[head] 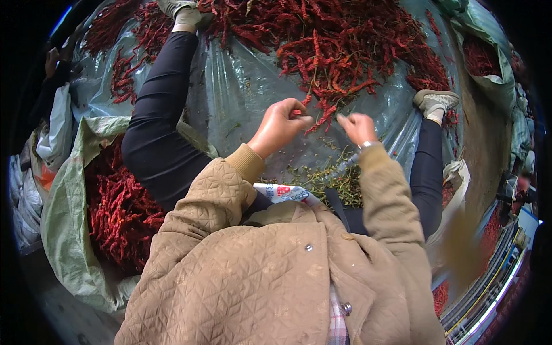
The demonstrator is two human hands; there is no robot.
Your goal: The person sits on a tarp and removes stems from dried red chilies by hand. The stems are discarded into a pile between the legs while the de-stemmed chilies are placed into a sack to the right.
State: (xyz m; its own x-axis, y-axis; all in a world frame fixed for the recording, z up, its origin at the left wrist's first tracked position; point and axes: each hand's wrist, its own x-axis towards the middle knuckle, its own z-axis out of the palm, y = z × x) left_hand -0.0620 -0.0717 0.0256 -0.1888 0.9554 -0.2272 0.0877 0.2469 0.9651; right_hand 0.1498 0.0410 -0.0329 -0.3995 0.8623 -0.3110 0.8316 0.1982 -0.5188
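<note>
My left hand (282, 123) is curled above the plastic sheet, with a red dried chilli (296, 113) showing between its fingers. To its right, my right hand (358, 128) has its thumb and fingertips drawn together; whether anything is pinched there I cannot tell. Between and just beyond the hands lies the near tip of a large pile of dried red chillies (340, 64), spread on the clear plastic sheet (237, 86). Nearer my lap, below the hands, is a heap of green-yellow chilli stems (340, 183).
My legs are spread around the sheet. An open woven sack (64, 215) of red chillies (125, 207) stands by my left leg. Another woven sack (496, 92) with chillies is at the upper right, and a pale sack (459, 177) lies beside my right knee.
</note>
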